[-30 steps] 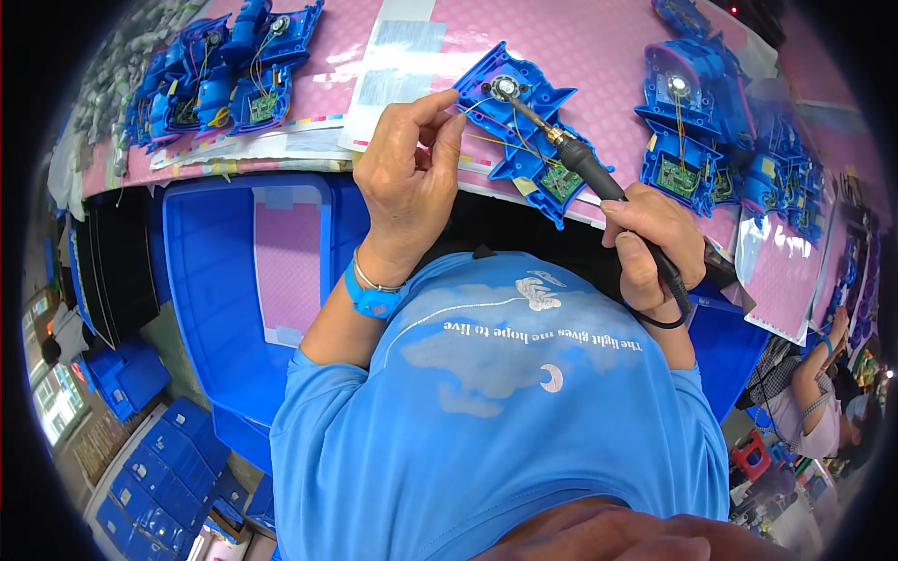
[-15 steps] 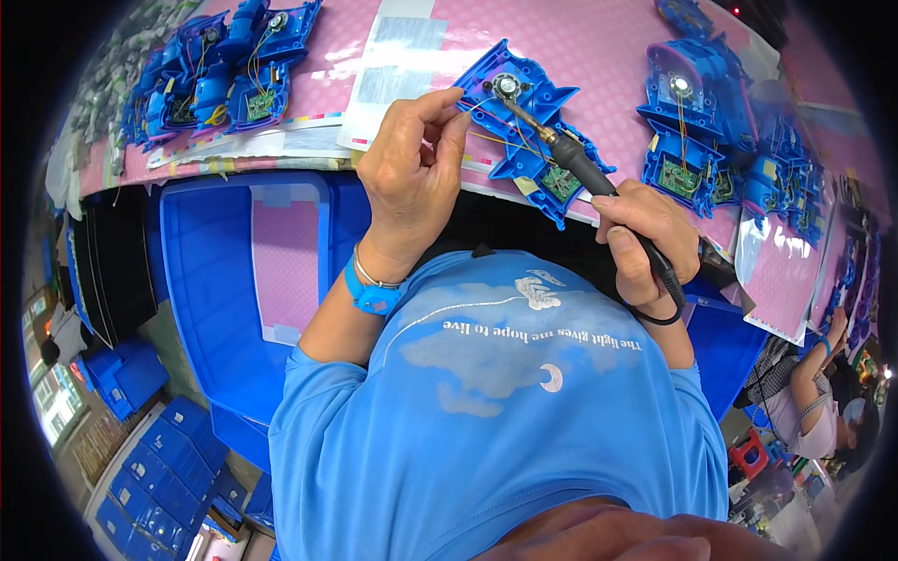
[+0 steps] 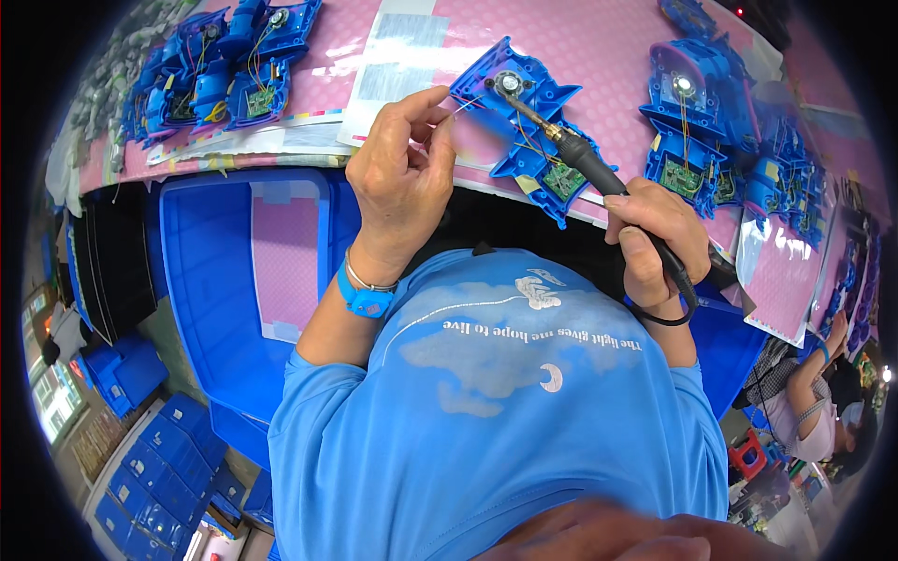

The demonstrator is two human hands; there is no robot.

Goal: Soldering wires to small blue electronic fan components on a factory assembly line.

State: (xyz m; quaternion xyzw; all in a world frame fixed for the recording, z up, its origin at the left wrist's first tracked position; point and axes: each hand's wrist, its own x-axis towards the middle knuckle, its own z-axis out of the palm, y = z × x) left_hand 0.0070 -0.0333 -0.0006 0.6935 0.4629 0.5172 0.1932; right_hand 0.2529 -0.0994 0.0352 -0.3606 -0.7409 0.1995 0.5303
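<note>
My left hand [image 3: 402, 168] is pinched closed at the left edge of a blue plastic housing half [image 3: 505, 58]. From its fingertips a thin strand, which looks like solder wire [image 3: 468, 105], reaches toward the housing. My right hand [image 3: 662, 234] is wrapped round the black handle of a soldering iron [image 3: 589, 164]. The iron slants up and left, its tip at the rim of a small round speaker [image 3: 508, 84] set in the housing; whether it touches cannot be made out. Thin wires run from there to a green circuit board [image 3: 563, 179] in the housing's lower part.
More blue housings with boards and wires stand at the back left [image 3: 253, 65] and right [image 3: 687, 122]. Paper sheets [image 3: 398, 56] lie on the pink table cover [image 3: 580, 47]. A blue bin [image 3: 215, 309] stands below the table edge. Another person's arm [image 3: 812, 393] shows far right.
My left hand has drawn back slightly to the left with the strand. The iron and my right hand have shifted a little to the right and down.
</note>
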